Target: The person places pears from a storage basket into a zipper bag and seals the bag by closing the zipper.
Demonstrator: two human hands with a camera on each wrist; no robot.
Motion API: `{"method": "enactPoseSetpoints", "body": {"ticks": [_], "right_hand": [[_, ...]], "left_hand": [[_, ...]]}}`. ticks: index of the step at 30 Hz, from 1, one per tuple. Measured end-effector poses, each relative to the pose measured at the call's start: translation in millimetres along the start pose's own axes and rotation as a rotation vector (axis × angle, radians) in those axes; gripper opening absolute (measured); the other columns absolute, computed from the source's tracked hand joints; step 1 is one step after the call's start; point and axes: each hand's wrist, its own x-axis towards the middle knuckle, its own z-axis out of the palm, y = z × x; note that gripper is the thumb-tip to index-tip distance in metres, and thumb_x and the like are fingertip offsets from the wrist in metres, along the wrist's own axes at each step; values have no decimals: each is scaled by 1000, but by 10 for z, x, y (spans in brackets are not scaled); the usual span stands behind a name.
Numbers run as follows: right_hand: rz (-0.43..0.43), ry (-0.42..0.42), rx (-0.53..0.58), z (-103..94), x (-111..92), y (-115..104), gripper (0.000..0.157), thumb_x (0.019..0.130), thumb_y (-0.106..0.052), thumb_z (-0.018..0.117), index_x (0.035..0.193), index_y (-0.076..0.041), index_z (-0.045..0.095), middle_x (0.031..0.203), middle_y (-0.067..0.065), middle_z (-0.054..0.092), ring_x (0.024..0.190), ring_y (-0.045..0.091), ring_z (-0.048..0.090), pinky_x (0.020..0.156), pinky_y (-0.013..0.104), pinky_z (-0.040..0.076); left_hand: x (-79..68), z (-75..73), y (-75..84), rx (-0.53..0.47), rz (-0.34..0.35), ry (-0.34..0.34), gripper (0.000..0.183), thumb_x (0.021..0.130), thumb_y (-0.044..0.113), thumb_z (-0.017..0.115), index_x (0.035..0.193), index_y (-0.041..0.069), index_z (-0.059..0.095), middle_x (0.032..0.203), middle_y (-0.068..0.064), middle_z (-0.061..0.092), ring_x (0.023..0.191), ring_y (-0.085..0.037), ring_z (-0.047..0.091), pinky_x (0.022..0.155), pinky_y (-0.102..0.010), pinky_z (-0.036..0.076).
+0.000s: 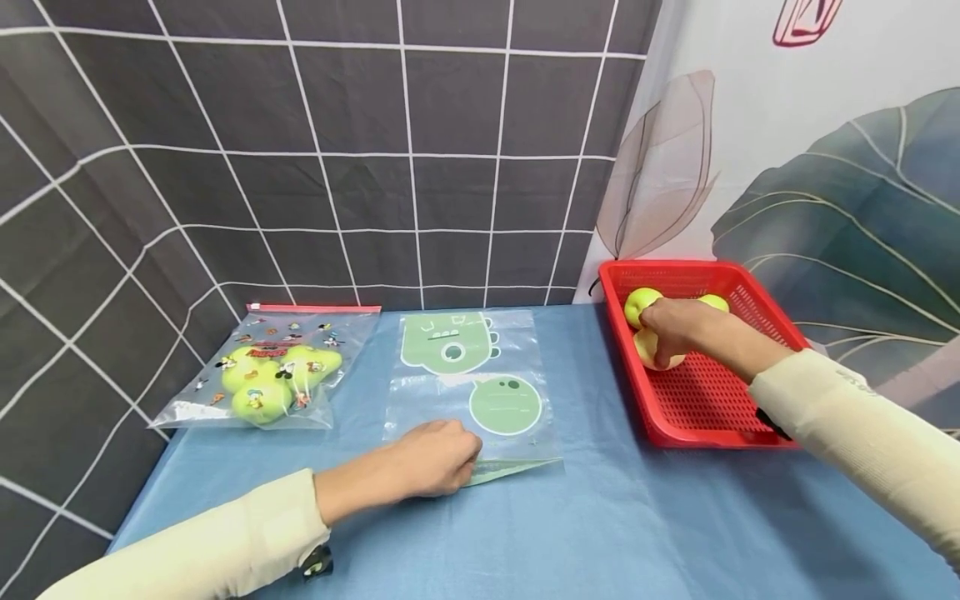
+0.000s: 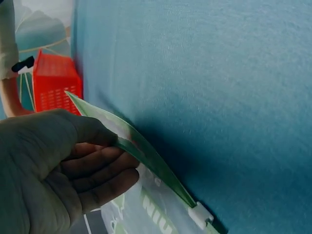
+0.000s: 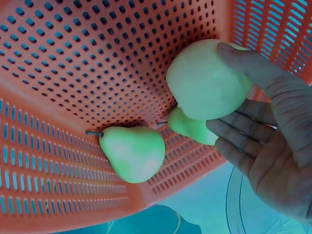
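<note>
A red perforated plastic basket (image 1: 720, 435) stands at the back right of the table (image 1: 600, 525), its rear wall up against the hanging white cloth (image 1: 682, 50). Inside it, the right hand (image 1: 678, 329) grips a pale yellow round fruit (image 3: 209, 80), thumb on one side and fingers on the other, near the basket's left wall. Two green pears lie in the basket beyond that fruit: one pear (image 3: 134, 153) shows whole in the right wrist view, the other pear (image 3: 192, 127) is partly hidden behind the held fruit. The slotted floor shows toward the front and right of the basket.

Near the middle of the table a clear zip bag (image 1: 431, 400) with green cartoon prints lies flat, its green zip edge (image 2: 168, 178) facing the front. The left hand (image 1: 438, 457) pinches that edge between thumb and index finger, raising it off the cloth; a white slider (image 2: 201, 215) sits farther along it.

At the back left, a clear bag with a red zip (image 1: 315, 309) holds at least three bunched green pears (image 1: 262, 402); its front left corner reaches the table's left edge. A narrow strip of blue cloth separates the two bags, a wider one runs between the middle bag and the basket, and more cloth spreads toward the front.
</note>
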Motion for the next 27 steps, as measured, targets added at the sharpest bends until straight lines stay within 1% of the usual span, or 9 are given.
{"method": "enactPoseSetpoints", "body": {"ticks": [1, 2, 3, 5, 10, 14, 17, 21, 27], "right_hand": [[-1, -1, -11, 2, -4, -1, 45, 74, -25, 102, 105, -6, 75, 88, 8, 70, 79, 26, 65, 83, 50, 69], [-1, -2, -19, 3, -9, -3, 44, 74, -26, 102, 104, -7, 75, 87, 7, 70, 79, 25, 64, 81, 50, 69], [2, -2, -28, 7, -15, -4, 44, 74, -28, 102, 103, -8, 74, 86, 7, 69, 78, 25, 63, 79, 48, 69], [12, -2, -34, 8, -31, -8, 43, 75, -30, 101, 101, -10, 74, 85, 6, 68, 77, 24, 61, 75, 46, 67], [23, 18, -22, -25, -88, -3, 39, 73, -34, 97, 93, -12, 73, 84, 6, 67, 74, 24, 58, 67, 44, 59], [30, 84, -24, -60, -128, 30, 38, 70, -40, 93, 84, -14, 68, 80, 5, 64, 72, 23, 56, 63, 44, 54], [40, 136, -22, -93, -152, 77, 40, 71, -44, 92, 84, -15, 68, 78, 3, 61, 71, 21, 54, 61, 41, 48], [61, 164, 4, -169, -201, 144, 50, 76, -48, 91, 99, -6, 77, 79, 3, 62, 75, 21, 56, 63, 38, 44], [127, 226, 36, -372, -304, 203, 77, 80, -54, 92, 125, 7, 77, 100, 14, 78, 86, 28, 67, 74, 53, 59]], "left_hand": [[6, -1, -15, -8, -1, 5, 28, 93, 8, 73, 72, 19, 59, 61, 10, 49, 56, -8, 44, 52, -28, 44], [1, -130, 52, -17, -12, -6, 26, 92, 5, 73, 72, 16, 60, 61, 8, 51, 57, -9, 45, 53, -29, 45], [9, -152, 46, -30, -17, -8, 26, 92, 5, 73, 72, 16, 60, 62, 8, 49, 58, -8, 44, 53, -27, 44], [22, -470, 204, -100, -57, -47, 27, 88, -1, 75, 72, 15, 59, 62, 9, 48, 57, -5, 42, 53, -22, 40], [65, -694, 259, -210, -156, -52, 26, 85, -4, 74, 73, 15, 61, 64, 10, 50, 58, -1, 42, 53, -17, 37], [113, -869, 306, -281, -248, -23, 32, 85, -2, 75, 66, 16, 56, 59, 11, 43, 56, -3, 38, 52, -20, 35], [165, -990, 343, -339, -340, -12, 39, 90, 2, 78, 62, 17, 53, 50, 12, 46, 47, -3, 44, 55, -21, 42], [268, -1158, 377, -420, -458, 12, 39, 94, 5, 77, 63, 13, 56, 45, 5, 61, 40, -8, 63, 61, -24, 57], [451, -1447, 344, -479, -554, 60, 32, 96, 7, 77, 70, 8, 58, 51, -4, 70, 44, -14, 72, 57, -29, 65]]}}
